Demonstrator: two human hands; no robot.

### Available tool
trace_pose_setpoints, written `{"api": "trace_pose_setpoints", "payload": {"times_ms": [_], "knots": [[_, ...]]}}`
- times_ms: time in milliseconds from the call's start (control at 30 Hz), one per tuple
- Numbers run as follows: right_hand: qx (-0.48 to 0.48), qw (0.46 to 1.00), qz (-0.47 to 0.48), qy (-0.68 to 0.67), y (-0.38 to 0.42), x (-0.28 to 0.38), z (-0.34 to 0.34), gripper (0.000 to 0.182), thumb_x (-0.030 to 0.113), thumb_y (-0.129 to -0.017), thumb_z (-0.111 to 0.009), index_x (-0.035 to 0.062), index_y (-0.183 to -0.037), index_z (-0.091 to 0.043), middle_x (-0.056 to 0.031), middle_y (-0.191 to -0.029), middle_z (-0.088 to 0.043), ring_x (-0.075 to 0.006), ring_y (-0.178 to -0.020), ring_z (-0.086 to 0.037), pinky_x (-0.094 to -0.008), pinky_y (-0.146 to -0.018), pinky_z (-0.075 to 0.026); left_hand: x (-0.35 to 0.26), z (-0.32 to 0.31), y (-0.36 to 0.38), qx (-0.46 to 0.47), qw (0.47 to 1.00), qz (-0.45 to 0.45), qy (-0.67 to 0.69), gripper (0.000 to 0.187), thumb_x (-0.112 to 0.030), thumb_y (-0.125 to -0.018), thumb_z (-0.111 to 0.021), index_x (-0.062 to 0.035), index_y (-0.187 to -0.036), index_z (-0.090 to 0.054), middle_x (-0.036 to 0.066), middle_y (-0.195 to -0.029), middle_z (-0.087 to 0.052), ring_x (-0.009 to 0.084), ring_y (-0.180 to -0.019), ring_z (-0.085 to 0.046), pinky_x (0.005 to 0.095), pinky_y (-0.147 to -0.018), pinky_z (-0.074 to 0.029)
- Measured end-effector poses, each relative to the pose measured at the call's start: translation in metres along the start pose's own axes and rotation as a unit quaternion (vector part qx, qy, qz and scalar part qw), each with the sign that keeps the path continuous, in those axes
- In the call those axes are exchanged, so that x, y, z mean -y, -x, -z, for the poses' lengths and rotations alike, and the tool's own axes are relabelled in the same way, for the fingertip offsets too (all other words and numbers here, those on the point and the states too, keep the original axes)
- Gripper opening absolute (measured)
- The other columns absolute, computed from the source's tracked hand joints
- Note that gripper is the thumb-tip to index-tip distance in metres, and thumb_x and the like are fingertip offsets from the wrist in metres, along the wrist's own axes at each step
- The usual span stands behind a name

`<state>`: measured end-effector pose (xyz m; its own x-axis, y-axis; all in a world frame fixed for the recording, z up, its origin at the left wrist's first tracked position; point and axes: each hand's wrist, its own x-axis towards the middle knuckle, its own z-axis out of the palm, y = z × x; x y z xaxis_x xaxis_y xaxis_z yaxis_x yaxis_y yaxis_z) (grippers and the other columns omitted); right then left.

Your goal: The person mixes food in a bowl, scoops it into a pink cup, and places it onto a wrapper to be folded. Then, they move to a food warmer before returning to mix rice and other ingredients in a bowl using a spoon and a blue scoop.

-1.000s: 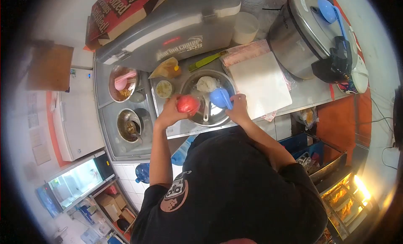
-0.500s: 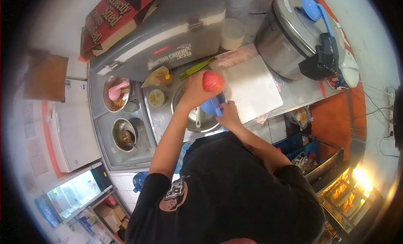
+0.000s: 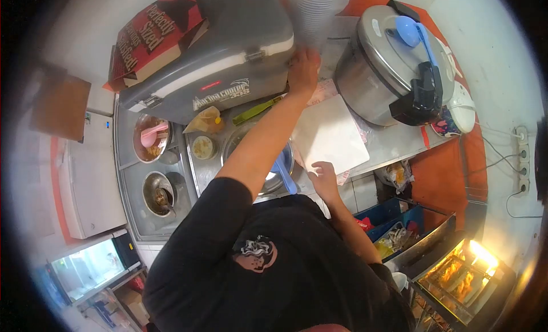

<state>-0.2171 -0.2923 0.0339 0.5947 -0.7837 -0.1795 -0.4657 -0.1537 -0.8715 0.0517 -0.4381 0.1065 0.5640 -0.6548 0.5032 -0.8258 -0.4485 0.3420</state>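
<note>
Now the left hand is reaching to the surface's back edge, fingers curled by the cup stack; the right hand is resting spread at the front edge.

Left hand stretched far forward (arm nearly straight); right hand low, fingers curled.

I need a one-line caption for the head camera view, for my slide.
Seen from above, a person reaches the left hand to a stack of white cups beside a rice cooker, the right hand at the counter edge.
</note>
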Motion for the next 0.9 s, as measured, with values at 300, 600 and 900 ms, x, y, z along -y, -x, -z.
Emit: {"api": "trace_pose_setpoints", "payload": {"times_ms": [300, 600, 900], "knots": [[-0.012, 1.0, 0.004, -0.011, 0.01, 0.008, 0.005, 0.021, 0.01, -0.073, -0.068, 0.0039, -0.093, -0.065, -0.0104, -0.095, -0.059, -0.0216, -0.077, -0.058, -0.0332, -0.069, -0.049, 0.016, 0.059, 0.058, 0.106, 0.993, -0.053, 0.025, 0.043, -0.008, -0.082, -0.056, -0.0019, -0.124, -0.049, 0.021, -0.132, -0.046, 0.0379, -0.113, -0.052, 0.0422, -0.09, -0.049], [0.006, 0.984, 0.173, 0.045, -0.007, 0.052, -0.054, 0.014, 0.005, -0.072, -0.064, 0.0032, -0.086, -0.064, -0.013, -0.085, -0.061, -0.0285, -0.077, -0.06, -0.0369, -0.067, -0.049, 0.149, 0.193, 0.261, 0.023, 0.968, 0.234, 0.088, 0.033, -0.005, -0.075, -0.061, -0.0019, -0.108, -0.06, 0.012, -0.094, -0.058, 0.0293, -0.08, -0.057, 0.0365, -0.071, -0.046], [0.099, 0.991, 0.089, 0.006, -0.014, 0.094, -0.124, 0.017, 0.013, -0.077, -0.061, 0.0015, -0.089, -0.065, -0.0153, -0.083, -0.067, -0.0267, -0.075, -0.065, -0.036, -0.071, -0.051, 0.242, 0.213, 0.294, -0.026, 0.961, 0.276, 0.021, 0.065, -0.009, -0.07, -0.068, 0.0015, -0.129, -0.042, 0.022, -0.121, -0.047, 0.0399, -0.112, -0.046, 0.045, -0.095, -0.04]]}}
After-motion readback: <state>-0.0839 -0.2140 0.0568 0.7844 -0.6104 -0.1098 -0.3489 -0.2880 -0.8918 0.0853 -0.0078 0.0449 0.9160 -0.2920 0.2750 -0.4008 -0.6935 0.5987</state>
